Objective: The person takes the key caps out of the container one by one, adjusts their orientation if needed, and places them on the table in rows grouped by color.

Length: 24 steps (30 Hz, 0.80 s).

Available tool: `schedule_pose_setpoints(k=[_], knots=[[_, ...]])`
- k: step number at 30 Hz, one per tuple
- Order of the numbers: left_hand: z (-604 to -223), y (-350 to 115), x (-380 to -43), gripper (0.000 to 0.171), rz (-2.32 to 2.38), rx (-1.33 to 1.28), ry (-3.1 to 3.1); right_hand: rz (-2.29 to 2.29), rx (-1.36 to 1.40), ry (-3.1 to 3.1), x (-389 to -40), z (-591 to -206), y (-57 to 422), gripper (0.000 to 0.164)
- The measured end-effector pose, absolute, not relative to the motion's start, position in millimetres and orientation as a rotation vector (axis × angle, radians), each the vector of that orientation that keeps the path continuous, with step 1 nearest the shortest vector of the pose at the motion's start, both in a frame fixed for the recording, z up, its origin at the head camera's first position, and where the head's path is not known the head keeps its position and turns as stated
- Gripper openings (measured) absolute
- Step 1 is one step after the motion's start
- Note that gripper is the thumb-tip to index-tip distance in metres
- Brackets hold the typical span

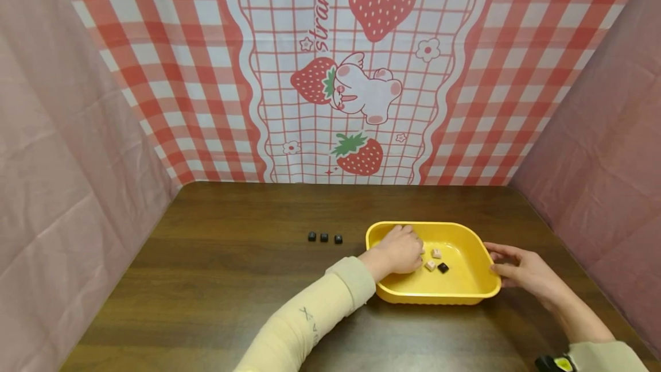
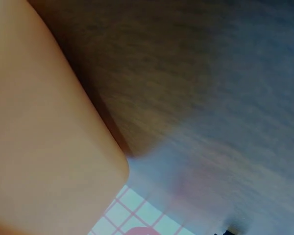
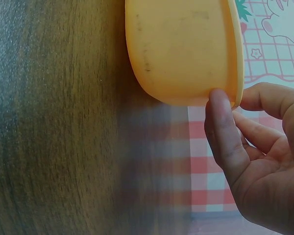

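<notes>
A yellow plastic basin (image 1: 467, 289) sits on the wooden table. Inside it, my left hand (image 1: 400, 250) reaches down with bent fingers. Its fingertips are mostly hidden, beside a partly covered pale piece (image 1: 423, 250), and whether they grip it cannot be seen. Also in the basin lie two beige keycap-like cubes, one farther back (image 1: 436, 254) and one nearer (image 1: 430, 266), and a black cube (image 1: 443, 267). At the basin's right end my right hand (image 1: 529, 274) pinches the rim between thumb and fingers, clearer in the right wrist view, where the basin wall (image 3: 181, 54) shows.
Three black cubes stand in a row left of the basin: left (image 1: 312, 236), middle (image 1: 324, 237) and right (image 1: 338, 239). The wooden table (image 1: 222, 280) ends at a strawberry-print cloth (image 1: 356, 90). Pink cloths hang at both sides. A smooth tan surface fills the left wrist view's left side.
</notes>
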<state>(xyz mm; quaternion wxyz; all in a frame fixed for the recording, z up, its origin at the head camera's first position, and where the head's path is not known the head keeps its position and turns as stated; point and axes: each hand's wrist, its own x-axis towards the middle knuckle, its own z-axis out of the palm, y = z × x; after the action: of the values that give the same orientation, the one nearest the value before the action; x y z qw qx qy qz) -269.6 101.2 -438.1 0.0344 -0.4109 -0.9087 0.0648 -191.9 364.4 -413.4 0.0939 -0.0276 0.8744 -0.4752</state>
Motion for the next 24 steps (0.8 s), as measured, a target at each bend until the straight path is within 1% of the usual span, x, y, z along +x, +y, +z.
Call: schedule_pose_setpoints(k=[17, 24], knots=[[-435.2, 99.8, -269.0, 0.022, 0.224, -1.317, -2.759, -1.418, -0.083, 2.593, -191.6, -412.8, 363.7, 0.064], [-427.0, 92.8, -268.0, 0.026, 0.232, -1.325, -2.74, -1.42, -0.092, 2.605, -190.8, -413.4, 364.1, 0.064]])
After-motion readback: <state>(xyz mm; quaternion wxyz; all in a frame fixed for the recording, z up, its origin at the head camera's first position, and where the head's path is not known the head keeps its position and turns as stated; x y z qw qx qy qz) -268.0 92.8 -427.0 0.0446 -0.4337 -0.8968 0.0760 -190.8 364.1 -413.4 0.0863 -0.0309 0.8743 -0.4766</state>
